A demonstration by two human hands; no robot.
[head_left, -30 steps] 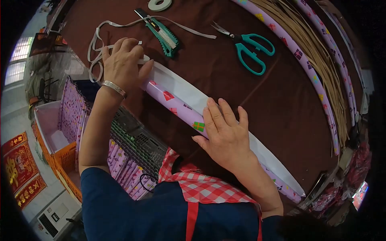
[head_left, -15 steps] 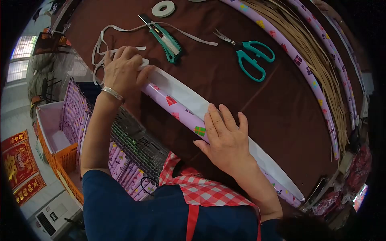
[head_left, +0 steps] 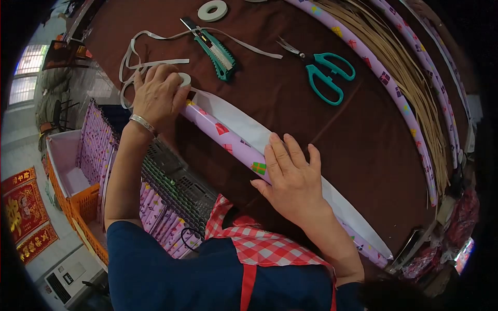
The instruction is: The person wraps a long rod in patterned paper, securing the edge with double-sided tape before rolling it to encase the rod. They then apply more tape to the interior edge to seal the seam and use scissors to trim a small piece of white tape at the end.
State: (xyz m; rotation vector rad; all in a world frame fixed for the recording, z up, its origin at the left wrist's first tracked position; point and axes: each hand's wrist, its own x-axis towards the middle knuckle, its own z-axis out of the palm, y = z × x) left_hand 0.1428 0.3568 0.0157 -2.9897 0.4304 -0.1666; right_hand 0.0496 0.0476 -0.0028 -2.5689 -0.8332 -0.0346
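My right hand (head_left: pixel 293 176) lies with its fingers spread on a rolled purple patterned paper (head_left: pixel 228 140), whose white underside (head_left: pixel 236 119) shows along its far edge. At the roll's upper left end is my left hand (head_left: pixel 158 98), fingers bent and close together, beside a small white tape roll (head_left: pixel 184 79); what its fingertips grip is hidden. Thin white strips (head_left: pixel 124 62) curl beyond that hand. A green cutter knife (head_left: pixel 215 54) with its blade out and teal-handled scissors (head_left: pixel 329 78), slightly parted, rest on the brown cloth (head_left: pixel 363 155).
A white tape ring (head_left: pixel 212 10) sits at the top. Long patterned rolls (head_left: pixel 384 78) and a bundle of brown strips (head_left: pixel 394 67) curve along the right. Left of the table, an orange crate (head_left: pixel 85 207) and a dark basket (head_left: pixel 181 181) stand near many purple patterned pieces (head_left: pixel 158 217).
My left hand has shifted slightly down and left, uncovering more of the roll's upper end and the small tape roll. My right hand has hardly moved.
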